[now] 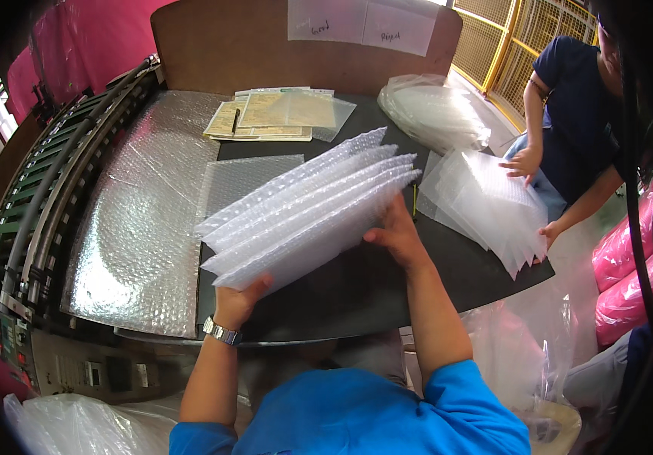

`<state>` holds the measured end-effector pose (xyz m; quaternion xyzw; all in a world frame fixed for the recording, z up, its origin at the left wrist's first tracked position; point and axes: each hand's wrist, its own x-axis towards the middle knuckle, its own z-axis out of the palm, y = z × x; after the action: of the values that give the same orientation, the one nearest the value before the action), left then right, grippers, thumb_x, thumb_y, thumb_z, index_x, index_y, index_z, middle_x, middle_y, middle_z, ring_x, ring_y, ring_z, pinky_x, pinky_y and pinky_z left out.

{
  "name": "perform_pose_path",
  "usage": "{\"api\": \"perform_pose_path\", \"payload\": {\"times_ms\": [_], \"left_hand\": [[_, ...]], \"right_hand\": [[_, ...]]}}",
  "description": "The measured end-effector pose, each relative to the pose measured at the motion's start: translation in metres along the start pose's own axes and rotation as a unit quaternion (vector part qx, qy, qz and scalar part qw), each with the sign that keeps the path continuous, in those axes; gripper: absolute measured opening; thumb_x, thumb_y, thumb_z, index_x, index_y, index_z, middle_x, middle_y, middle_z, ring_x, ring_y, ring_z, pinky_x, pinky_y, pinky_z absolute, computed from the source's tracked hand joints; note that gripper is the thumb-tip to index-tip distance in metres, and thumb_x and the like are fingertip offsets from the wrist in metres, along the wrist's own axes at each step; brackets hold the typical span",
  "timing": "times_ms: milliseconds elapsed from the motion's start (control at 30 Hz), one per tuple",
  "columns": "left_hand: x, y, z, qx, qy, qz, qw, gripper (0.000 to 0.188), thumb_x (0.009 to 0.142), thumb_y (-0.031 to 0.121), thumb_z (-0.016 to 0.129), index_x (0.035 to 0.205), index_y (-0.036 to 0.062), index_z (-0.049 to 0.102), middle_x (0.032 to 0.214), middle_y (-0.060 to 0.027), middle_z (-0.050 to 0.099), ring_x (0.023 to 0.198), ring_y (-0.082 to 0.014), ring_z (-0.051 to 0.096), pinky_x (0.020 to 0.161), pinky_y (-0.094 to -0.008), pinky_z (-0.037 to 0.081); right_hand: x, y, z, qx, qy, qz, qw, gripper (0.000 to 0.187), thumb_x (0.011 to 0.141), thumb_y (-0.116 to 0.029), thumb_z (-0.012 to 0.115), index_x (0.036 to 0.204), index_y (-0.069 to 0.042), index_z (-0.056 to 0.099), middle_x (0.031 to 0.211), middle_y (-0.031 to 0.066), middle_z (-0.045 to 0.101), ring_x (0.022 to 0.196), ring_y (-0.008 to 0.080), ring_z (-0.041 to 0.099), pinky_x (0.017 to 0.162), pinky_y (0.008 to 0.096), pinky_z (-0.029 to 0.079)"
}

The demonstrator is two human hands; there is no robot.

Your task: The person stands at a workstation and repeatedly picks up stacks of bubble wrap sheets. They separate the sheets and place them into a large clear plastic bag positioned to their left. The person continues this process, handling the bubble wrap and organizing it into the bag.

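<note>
Between my two hands is a fanned stack of clear bubble wrap sheets (311,216), tilted above the dark table (319,303). My left hand (237,303), with a metal watch on the wrist, grips the stack's near left corner. At its right end my right hand (398,233) is closed round the edge, thumb on the near side and fingers mostly hidden behind. One flat bubble wrap sheet (254,171) lies on the table just behind the stack. A larger bubble wrap sheet (140,220) covers the table's left part.
Beyond the stack lie papers (281,114) with a pen. A clear plastic bundle (436,114) sits at the back right. On the right a co-worker (580,114) handles another stack of sheets (493,197). A roller machine (53,174) borders the left; a brown panel (243,45) stands behind.
</note>
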<state>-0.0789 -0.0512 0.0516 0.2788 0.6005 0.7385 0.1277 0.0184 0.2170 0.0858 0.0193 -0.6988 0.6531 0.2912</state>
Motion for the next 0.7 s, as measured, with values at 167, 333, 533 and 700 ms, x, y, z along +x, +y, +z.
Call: {"api": "perform_pose_path", "payload": {"times_ms": [167,333,533,700], "left_hand": [[0.002,0.006,0.009,0.110,0.052,0.078,0.990,0.035,0.069,0.014,0.073,0.098,0.0006,0.058,0.091,-0.0067,0.061,0.083,-0.0159,0.056,0.073,-0.0297,0.044],[0.007,0.006,-0.021,0.154,0.229,0.150,0.949,0.034,0.069,0.008,0.070,0.098,-0.0007,0.056,0.093,-0.0109,0.059,0.082,-0.0198,0.057,0.073,-0.0302,0.044],[0.002,0.027,-0.060,0.299,0.308,0.280,0.858,0.027,0.077,0.010,0.064,0.097,-0.0056,0.056,0.094,-0.0114,0.059,0.086,-0.0202,0.056,0.075,-0.0321,0.043],[-0.008,0.025,-0.081,0.365,0.333,0.292,0.819,0.025,0.077,0.006,0.063,0.098,-0.0043,0.055,0.096,-0.0118,0.058,0.087,-0.0194,0.054,0.076,-0.0316,0.043]], "right_hand": [[0.008,0.012,0.027,-0.012,-0.034,-0.004,0.999,0.107,0.056,-0.048,0.075,0.134,-0.005,0.016,0.132,0.0148,0.031,0.124,0.0259,0.028,0.102,0.0367,0.020],[0.001,0.013,0.019,-0.075,0.033,0.060,0.995,0.095,0.065,-0.045,0.070,0.136,-0.012,0.017,0.131,0.0154,0.033,0.121,0.0263,0.033,0.099,0.0419,0.025],[-0.026,0.047,0.019,-0.248,-0.055,0.103,0.962,0.062,0.075,-0.031,0.064,0.126,-0.010,0.038,0.119,0.0137,0.045,0.115,0.0267,0.040,0.095,0.0381,0.033],[-0.025,0.045,0.027,-0.353,-0.148,0.047,0.923,0.051,0.073,-0.030,0.063,0.116,-0.008,0.048,0.114,0.0125,0.048,0.110,0.0274,0.042,0.097,0.0371,0.029]]}}
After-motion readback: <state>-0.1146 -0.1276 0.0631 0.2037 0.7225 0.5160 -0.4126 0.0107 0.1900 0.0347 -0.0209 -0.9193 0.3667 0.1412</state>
